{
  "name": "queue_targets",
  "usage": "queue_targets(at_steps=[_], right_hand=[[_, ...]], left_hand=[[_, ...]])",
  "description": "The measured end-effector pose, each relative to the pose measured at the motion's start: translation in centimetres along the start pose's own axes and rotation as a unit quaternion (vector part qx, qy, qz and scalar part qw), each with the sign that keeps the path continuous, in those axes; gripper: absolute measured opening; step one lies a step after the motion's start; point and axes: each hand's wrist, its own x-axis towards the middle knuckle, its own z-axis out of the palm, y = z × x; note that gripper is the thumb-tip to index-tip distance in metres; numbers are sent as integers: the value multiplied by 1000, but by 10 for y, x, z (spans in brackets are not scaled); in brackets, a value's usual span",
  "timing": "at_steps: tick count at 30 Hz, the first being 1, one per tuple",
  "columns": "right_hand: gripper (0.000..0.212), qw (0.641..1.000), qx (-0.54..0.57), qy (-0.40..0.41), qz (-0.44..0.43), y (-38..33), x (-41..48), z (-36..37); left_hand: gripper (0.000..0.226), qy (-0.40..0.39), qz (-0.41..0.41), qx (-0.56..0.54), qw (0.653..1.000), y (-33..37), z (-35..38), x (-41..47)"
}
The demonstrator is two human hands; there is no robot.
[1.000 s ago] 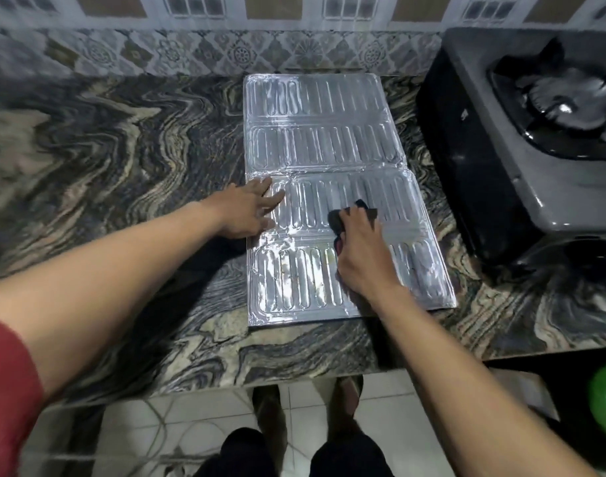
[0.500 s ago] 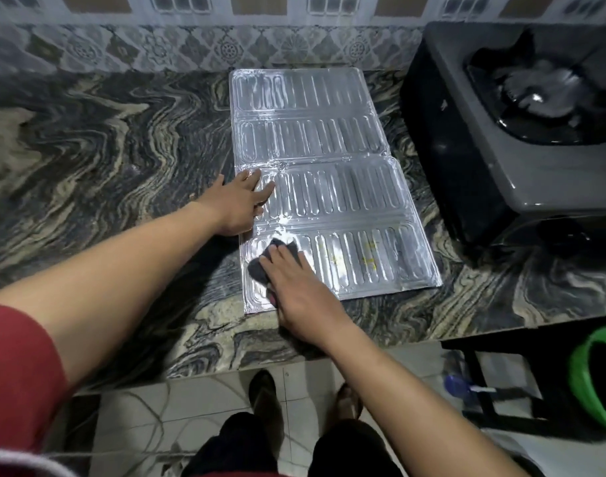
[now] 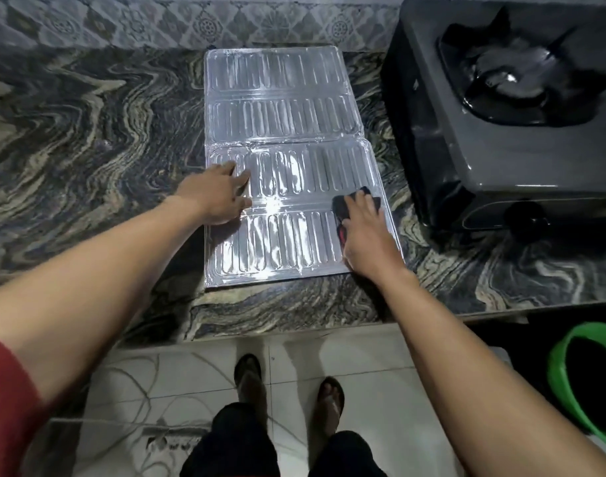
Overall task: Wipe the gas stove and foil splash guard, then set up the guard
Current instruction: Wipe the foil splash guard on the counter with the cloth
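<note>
- Wiping is the step in hand: your right hand (image 3: 367, 232) presses a dark cloth (image 3: 351, 203) flat against the right edge of the foil splash guard (image 3: 281, 115), fingers curled over the cloth and holding it.
- Your left hand (image 3: 219, 194) lies open and palm down on the guard's left edge, fingers spread, gripping nothing; it pins the sheet in place.
- You have the guard lying flat on the worktop (image 3: 88, 132), running from the front edge back to the tiled wall, just left of the gas stove (image 3: 501, 149) and not touching it.
- Judge the guard as light, thin and easily creased: the ribbed panels look stiff enough only along their ribs, and the fold lines between panels will bend first.
- It will likely slide on the polished stone, so keep the flat hand on it.
- To lift it for setting up, take it by two opposite edges with both hands rather than one corner.
- Both forearms reach forward and slightly inward, wrists low, elbows extended.
</note>
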Motion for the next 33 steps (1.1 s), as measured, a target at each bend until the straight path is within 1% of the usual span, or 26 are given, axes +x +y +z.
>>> queue_targets(at_steps=[2,5,7,9,12,14,15,16,17,18,20,21,23,25,27,29,31,32,33], right_hand=[[58,1000,1,12,22,15,-3,-7],[56,999,-11,22,23,19,-13,-8],[57,998,0,31,53,12,-20,-6],[57,996,34,38,77,4,-31,0],[54,992,82,12,94,-3,-43,-6],[44,987,113,-13,115,-5,-35,-19],[39,990,109,22,89,1,-33,-46],[36,993,94,37,55,3,-30,-75],[35,995,76,25,56,3,-25,-74],[38,997,51,11,53,-2,-20,-72],[49,997,35,-58,20,-15,-34,-50],[54,996,40,-77,4,-23,-45,-38],[59,992,54,-99,-51,-37,-68,-23],[59,985,46,-130,-107,-45,-79,-19],[50,978,80,-147,-128,-40,-82,-22],[35,976,144,-128,-101,-31,-78,-35],[28,973,209,-77,-56,-23,-72,-55],[27,968,241,-46,-44,-21,-68,-68],[26,958,284,-24,-35,-20,-65,-82]], left_hand=[[70,-3,-3,-6,1000,2,-5,1],[69,-7,-11,-20,1000,5,-1,1],[69,-4,-13,-19,1000,8,-3,1],[69,0,-9,-25,1000,10,-6,3],[68,-21,-11,-8,1000,19,-6,1],[65,-29,-7,-21,999,23,-17,8],[64,17,-15,-15,1000,35,-43,-3],[63,52,-27,-2,998,47,-69,-14],[60,56,-34,-22,998,47,-69,-11],[55,56,-31,-32,997,50,-73,-8],[51,13,-24,-31,999,62,-51,-15],[50,-2,-26,-31,999,64,-38,-19],[49,-6,-34,-40,999,59,-23,-21],[43,1,-26,-50,998,52,-17,-22],[43,21,-17,-64,998,55,-13,-27],[54,61,3,-120,991,64,-15,-36],[59,88,41,-219,971,82,-23,-47],[59,77,56,-291,952,92,-30,-53],[60,48,71,-365,927,103,-37,-60]])
